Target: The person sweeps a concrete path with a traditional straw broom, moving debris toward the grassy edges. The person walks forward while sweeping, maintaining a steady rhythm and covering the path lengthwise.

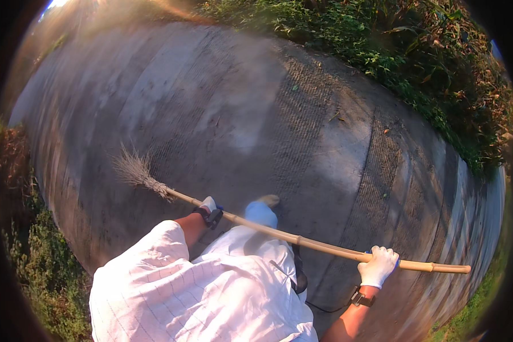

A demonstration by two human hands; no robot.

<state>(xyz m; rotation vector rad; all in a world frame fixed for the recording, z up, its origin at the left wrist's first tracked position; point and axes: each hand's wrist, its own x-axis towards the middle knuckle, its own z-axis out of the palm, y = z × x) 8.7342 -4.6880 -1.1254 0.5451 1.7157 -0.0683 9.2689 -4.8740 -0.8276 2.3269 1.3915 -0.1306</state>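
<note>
A broom with a long bamboo handle (312, 243) lies slantwise across my body, its twig bristles (134, 168) at the left, over or on the concrete. My left hand (209, 205), in a white work glove, grips the handle a short way from the bristle head; a dark strap with a device sits on that wrist. My right hand (378, 266), in a white glove with blue edges, is closed round the handle near its right end, with a black strap on the wrist. The palms and some fingers are hidden. One shoe (269, 200) shows below a light blue trouser leg.
Grooved concrete paving (239, 107) runs beneath me, with scattered leaves (340, 116) and debris at the upper right. Green plants (367, 47) and dry stalks border the far edge. Weeds (47, 269) grow along the left edge, grass (466, 316) at the lower right.
</note>
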